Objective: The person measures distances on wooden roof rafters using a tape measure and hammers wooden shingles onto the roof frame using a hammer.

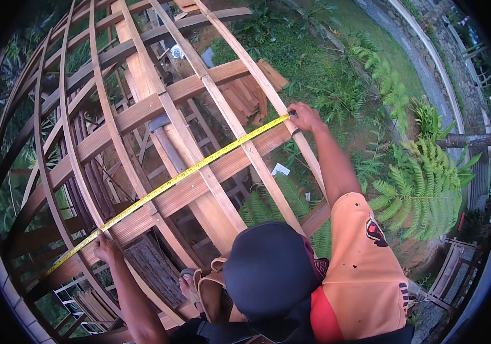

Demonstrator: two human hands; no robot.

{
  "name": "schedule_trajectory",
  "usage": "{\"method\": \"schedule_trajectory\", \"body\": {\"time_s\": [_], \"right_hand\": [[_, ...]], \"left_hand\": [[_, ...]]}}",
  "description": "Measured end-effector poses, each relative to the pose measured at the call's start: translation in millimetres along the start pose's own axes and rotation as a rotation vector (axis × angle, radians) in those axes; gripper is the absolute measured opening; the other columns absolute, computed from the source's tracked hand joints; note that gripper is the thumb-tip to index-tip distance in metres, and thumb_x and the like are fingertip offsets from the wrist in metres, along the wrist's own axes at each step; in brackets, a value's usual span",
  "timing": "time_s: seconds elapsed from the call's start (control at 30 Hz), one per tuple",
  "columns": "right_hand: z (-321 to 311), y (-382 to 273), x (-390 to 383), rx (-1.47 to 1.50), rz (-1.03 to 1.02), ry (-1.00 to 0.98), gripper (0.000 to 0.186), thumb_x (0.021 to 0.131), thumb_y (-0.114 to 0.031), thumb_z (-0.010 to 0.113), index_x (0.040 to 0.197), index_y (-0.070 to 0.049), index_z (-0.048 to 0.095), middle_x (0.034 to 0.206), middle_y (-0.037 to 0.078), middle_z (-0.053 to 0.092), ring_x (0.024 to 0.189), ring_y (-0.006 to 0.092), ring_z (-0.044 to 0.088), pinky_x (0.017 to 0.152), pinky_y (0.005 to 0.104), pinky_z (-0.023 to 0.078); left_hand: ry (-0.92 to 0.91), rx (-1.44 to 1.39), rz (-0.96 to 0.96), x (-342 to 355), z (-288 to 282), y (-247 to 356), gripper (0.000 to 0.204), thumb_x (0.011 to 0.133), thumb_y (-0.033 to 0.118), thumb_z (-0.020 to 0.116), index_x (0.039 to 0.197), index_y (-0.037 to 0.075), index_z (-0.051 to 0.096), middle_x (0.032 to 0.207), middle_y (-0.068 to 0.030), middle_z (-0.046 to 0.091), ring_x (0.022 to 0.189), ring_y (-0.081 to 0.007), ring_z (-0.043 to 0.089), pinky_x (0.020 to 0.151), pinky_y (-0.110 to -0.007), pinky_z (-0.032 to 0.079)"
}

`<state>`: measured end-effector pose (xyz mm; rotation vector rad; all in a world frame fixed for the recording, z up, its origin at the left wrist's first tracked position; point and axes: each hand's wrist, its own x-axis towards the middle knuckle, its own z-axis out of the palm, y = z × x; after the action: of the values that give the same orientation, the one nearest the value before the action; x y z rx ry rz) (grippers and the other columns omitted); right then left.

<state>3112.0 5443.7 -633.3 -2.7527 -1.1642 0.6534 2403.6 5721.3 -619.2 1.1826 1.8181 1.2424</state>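
A yellow tape measure (199, 164) stretches diagonally along a wooden crosspiece (171, 203) of a curved timber lattice (105, 103). My right hand (306, 119) grips the tape's upper right end beside an outer slat (268, 86); whether it holds a case or hook is too small to tell. At the lower left, my left hand (106, 247) pinches the tape where it crosses a slat, and the tape carries on past it. A tool with a dark head (158, 122) and long handle lies on a board between slats.
Open gaps show ground, stacked boards (240, 97) and ferns (412, 195) below. A sandalled foot (191, 286) is on the framework at the bottom. A dark rounded cap (268, 269) fills the lower middle. A palm trunk (475, 140) and a curved path (440, 69) lie to the right.
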Motion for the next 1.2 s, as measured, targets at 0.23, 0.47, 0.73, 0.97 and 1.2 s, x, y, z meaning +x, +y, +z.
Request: {"method": "schedule_trajectory", "body": {"time_s": [0.23, 0.47, 0.73, 0.97, 1.2], "right_hand": [[16, 31, 16, -0.039, 0.143, -0.003, 0.03, 0.087, -0.029, 0.062, 0.116, -0.024, 0.06, 0.124, 0.005, 0.055, 0.122, 0.0269, 0.05, 0.098, 0.0545, 0.039], [18, 39, 16, -0.005, 0.134, 0.045, 0.029, 0.087, -0.026, 0.064, 0.116, -0.023, 0.06, 0.121, 0.003, 0.056, 0.12, 0.027, 0.052, 0.097, 0.0551, 0.039], [23, 46, 13, 0.007, 0.144, 0.054, 0.028, 0.087, -0.025, 0.064, 0.115, -0.023, 0.06, 0.119, 0.003, 0.056, 0.12, 0.0252, 0.052, 0.096, 0.0527, 0.04], [18, 36, 17, 0.014, 0.134, 0.031, 0.028, 0.088, -0.021, 0.061, 0.116, -0.02, 0.058, 0.12, 0.004, 0.055, 0.122, 0.0259, 0.049, 0.098, 0.0539, 0.038], [-7, -56, -67, 0.195, -0.336, 0.004, 0.033, 0.082, -0.017, 0.061, 0.113, -0.008, 0.059, 0.115, 0.011, 0.059, 0.112, 0.0324, 0.055, 0.097, 0.0464, 0.042]], "left_hand": [[-0.024, -0.03, -0.089, 0, -8, 9, 0.031, 0.091, 0.024, 0.069, 0.068, 0.009, 0.053, 0.066, 0.0019, 0.047, 0.061, -0.0108, 0.038, 0.053, -0.029, 0.033], [-0.072, -0.159, -0.171, 9, -10, 3, 0.024, 0.09, 0.021, 0.07, 0.074, 0.009, 0.056, 0.071, 0.0015, 0.052, 0.063, -0.0107, 0.043, 0.054, -0.028, 0.035], [-0.078, -0.106, -0.172, -5, -2, 16, 0.026, 0.09, 0.022, 0.07, 0.072, 0.008, 0.058, 0.069, 0.0009, 0.053, 0.063, -0.0113, 0.044, 0.053, -0.028, 0.036], [-0.058, -0.188, -0.187, -7, -7, 10, 0.024, 0.091, 0.02, 0.068, 0.073, 0.007, 0.058, 0.071, -0.0006, 0.054, 0.064, -0.0121, 0.047, 0.055, -0.028, 0.04], [0.078, -0.422, -0.155, -62, 32, 103, 0.005, 0.087, 0.01, 0.058, 0.089, 0.006, 0.056, 0.087, -0.0025, 0.055, 0.085, -0.0136, 0.052, 0.079, -0.033, 0.047]]}}
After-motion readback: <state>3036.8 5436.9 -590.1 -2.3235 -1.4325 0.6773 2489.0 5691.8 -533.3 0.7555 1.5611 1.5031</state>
